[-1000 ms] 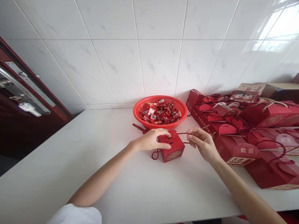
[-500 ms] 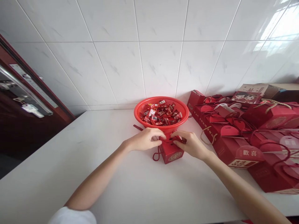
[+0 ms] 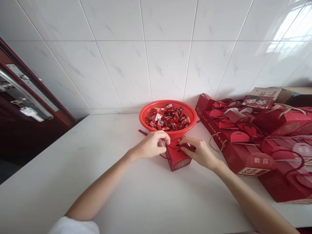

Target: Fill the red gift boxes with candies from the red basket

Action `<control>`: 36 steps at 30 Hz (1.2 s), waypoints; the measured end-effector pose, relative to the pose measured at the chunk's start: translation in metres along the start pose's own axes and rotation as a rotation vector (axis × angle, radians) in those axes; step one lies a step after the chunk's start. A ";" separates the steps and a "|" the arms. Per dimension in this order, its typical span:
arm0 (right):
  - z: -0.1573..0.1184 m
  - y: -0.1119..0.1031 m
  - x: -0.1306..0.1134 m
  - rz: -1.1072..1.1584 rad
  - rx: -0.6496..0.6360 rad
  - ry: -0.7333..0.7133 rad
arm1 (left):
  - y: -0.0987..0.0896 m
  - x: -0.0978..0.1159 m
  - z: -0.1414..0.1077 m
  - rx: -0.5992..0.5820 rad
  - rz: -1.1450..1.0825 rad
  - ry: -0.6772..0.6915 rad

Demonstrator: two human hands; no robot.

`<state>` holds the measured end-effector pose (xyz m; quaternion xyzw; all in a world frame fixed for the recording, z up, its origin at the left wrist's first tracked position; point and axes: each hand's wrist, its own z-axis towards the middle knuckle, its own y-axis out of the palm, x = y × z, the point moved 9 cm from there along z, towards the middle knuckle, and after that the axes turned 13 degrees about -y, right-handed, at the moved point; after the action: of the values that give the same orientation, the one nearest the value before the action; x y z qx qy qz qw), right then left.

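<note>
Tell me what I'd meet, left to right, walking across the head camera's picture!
Silvery metal key → white cloth sleeve → bare left hand → small red cardboard box → bare right hand → dark-red cardboard gift box at the near right corner.

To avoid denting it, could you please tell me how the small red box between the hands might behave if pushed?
The small red box looks like folded card, so it could crease. Its flat sides suggest sliding rather than rolling. Its thin, curving cord would probably flop.
</note>
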<state>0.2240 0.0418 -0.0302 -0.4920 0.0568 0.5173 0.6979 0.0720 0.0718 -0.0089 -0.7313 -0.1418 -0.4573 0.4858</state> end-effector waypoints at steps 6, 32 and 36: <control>0.005 -0.004 -0.003 -0.006 -0.021 -0.001 | -0.024 0.033 -0.027 -0.067 -0.536 0.088; 0.036 -0.016 -0.048 0.107 0.254 0.122 | 0.012 0.037 -0.029 0.099 -0.317 0.242; 0.033 -0.017 -0.044 0.293 0.320 0.132 | 0.008 0.025 -0.026 0.436 0.027 0.232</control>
<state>0.2030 0.0373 0.0235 -0.3945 0.2545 0.5642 0.6792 0.0771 0.0404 0.0099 -0.5537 -0.1705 -0.4903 0.6511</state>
